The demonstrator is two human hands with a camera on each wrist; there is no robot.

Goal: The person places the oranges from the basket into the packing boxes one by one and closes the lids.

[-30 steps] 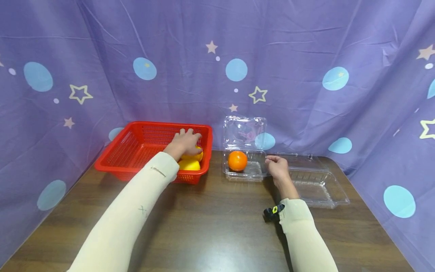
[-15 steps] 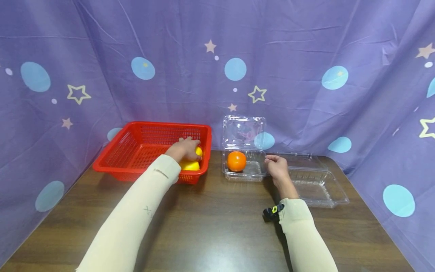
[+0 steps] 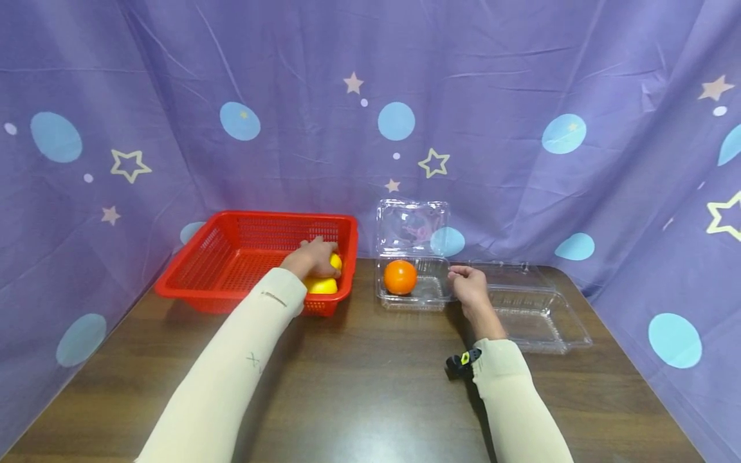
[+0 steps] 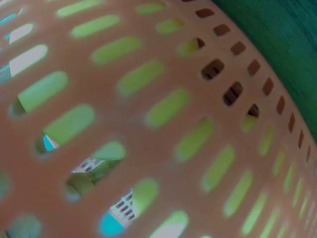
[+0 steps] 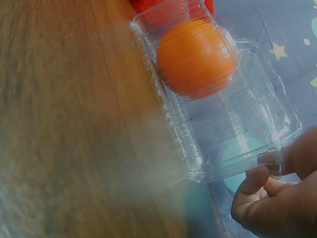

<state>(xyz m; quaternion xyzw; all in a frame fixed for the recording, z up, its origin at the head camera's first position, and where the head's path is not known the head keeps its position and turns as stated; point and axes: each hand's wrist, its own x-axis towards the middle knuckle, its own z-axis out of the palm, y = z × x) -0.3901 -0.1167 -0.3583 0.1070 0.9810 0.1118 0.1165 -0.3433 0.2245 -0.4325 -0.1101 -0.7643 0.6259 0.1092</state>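
Note:
Inside the red basket (image 3: 179, 278), my left hand (image 3: 316, 257) has its fingers curled over a yellow fruit (image 3: 336, 262) at the right end. Most of that fruit and the fingertips are hidden. A second yellow fruit (image 3: 321, 286) lies just in front of it. My right hand (image 3: 469, 287) pinches the right rim of a clear plastic clamshell container (image 3: 431, 287), thumb against finger in the right wrist view. An orange (image 3: 400, 277) sits in the left half of this container, whose lid (image 3: 411, 225) stands raised behind. The left wrist view shows only slotted basket wall (image 4: 133, 116) with yellow-green behind it.
Another clear plastic container (image 3: 535, 315), lid folded back, lies right of my right hand. The wooden table (image 3: 359, 379) stretches toward me. A purple patterned curtain (image 3: 324, 148) hangs close behind everything.
My left hand has lowered onto the rear yellow fruit, and its fingers have closed around it. My right hand keeps its hold on the container rim. The head view has shifted slightly.

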